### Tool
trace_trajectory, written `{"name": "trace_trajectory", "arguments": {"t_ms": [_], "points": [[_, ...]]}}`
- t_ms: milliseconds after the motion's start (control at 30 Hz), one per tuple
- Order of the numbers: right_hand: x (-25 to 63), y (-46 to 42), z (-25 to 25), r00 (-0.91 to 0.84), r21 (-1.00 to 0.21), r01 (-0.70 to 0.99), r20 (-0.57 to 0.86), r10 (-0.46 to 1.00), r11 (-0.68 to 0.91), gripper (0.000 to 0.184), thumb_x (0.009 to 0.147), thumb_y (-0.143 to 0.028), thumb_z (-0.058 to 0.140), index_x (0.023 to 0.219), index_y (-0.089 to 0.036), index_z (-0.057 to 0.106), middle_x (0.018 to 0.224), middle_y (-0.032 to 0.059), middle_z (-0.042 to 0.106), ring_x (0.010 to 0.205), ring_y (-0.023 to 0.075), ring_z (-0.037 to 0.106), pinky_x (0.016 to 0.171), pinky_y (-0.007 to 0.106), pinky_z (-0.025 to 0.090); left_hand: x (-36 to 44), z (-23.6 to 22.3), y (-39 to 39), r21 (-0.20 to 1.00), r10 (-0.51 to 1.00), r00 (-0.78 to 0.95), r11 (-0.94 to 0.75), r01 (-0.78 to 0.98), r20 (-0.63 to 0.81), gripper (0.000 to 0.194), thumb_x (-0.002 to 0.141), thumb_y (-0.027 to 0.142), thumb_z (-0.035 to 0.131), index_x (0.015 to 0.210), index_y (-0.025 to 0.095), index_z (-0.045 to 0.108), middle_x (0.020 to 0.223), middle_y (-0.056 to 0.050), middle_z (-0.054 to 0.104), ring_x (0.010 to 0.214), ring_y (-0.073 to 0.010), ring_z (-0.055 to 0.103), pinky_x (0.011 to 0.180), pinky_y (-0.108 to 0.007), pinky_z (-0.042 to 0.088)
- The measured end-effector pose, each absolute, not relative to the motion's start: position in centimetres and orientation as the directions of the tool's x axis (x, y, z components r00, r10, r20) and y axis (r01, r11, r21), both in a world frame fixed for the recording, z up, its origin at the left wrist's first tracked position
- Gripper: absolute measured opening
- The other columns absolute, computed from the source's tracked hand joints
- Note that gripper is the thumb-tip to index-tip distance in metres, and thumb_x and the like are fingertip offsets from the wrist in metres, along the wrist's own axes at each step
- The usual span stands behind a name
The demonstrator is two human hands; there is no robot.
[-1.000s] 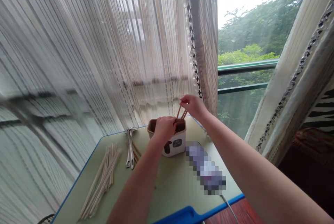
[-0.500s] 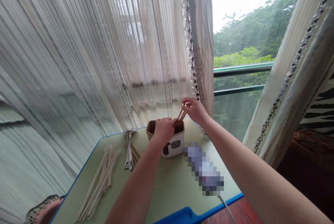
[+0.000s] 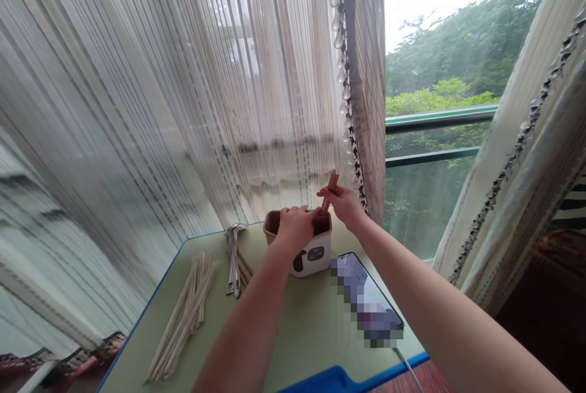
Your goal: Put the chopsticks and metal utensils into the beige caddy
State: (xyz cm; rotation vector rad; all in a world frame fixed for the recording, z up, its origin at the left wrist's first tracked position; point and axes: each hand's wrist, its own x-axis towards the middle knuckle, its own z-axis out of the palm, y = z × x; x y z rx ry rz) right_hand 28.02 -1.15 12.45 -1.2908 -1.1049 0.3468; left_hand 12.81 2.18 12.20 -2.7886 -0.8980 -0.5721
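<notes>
A white utensil holder [image 3: 309,265] with a brown rim and a dark printed patch stands near the table's far edge. My left hand [image 3: 297,227] lies across its top with fingers curled over the rim; its fingertips are partly hidden. At the holder's right end, my right hand [image 3: 347,205] pinches a bundle of brown chopsticks [image 3: 333,182]. Their lower ends are down in the opening, close to my left fingers. Left of the holder lie metal spoons or similar utensils [image 3: 233,265], with brown chopsticks [image 3: 246,265] beside them, partly behind my left forearm.
Several pale wooden sticks [image 3: 185,320] lie loosely bunched on the left of the light green, blue-edged table [image 3: 297,344]. A phone [image 3: 368,295], partly blurred out, lies on the right with a white cable [image 3: 407,365]. Sheer curtains [image 3: 256,106] hang just behind the table.
The chopsticks stood slightly apart under my right fingers; now they are gathered in a tight bundle, with my right hand lower on them. The view has shifted slightly.
</notes>
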Motion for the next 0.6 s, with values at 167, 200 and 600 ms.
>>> {"name": "trace_trajectory", "arguments": {"t_ms": [167, 200, 600], "points": [[29.4, -0.6, 14.1, 0.367, -0.834, 0.487, 0.466, 0.805, 0.261, 0.026, 0.072, -0.040, 0.060, 0.074, -0.015, 0.069, 0.071, 0.0043, 0.069, 0.066, 0.0160, 0.059, 0.062, 0.027, 0.042, 12.8, 12.3, 2.0, -0.010, 0.542, 0.741, -0.805, 0.593, 0.397, 0.035, 0.087, 0.026, 0.038, 0.118, 0.035, 0.052, 0.098, -0.005, 0.062, 0.092, -0.0234, 0.055, 0.080, -0.038, 0.034], [29.5, -0.5, 14.1, 0.344, -0.824, 0.505, 0.464, 0.816, 0.256, 0.025, 0.072, -0.039, 0.060, 0.073, -0.016, 0.069, 0.071, 0.0039, 0.069, 0.066, 0.0158, 0.059, 0.062, 0.026, 0.042, 12.8, 12.3, 2.0, -0.010, 0.538, 0.741, -0.807, 0.591, 0.401, 0.035, 0.087, 0.026, 0.038, 0.118, 0.035, 0.053, 0.098, -0.005, 0.062, 0.092, -0.0235, 0.055, 0.080, -0.038, 0.034], [28.8, -1.2, 12.6, 0.356, -0.773, 0.601, 0.488, 0.797, 0.205, 0.035, 0.075, -0.047, 0.056, 0.082, -0.015, 0.068, 0.070, 0.0024, 0.065, 0.065, 0.0139, 0.055, 0.059, 0.024, 0.039, 13.1, 12.2, 2.1, -0.009, 0.523, 0.738, -0.813, 0.582, 0.426, 0.027, 0.086, 0.025, 0.042, 0.106, 0.030, 0.060, 0.097, -0.005, 0.062, 0.092, -0.0242, 0.056, 0.081, -0.039, 0.035]]}}
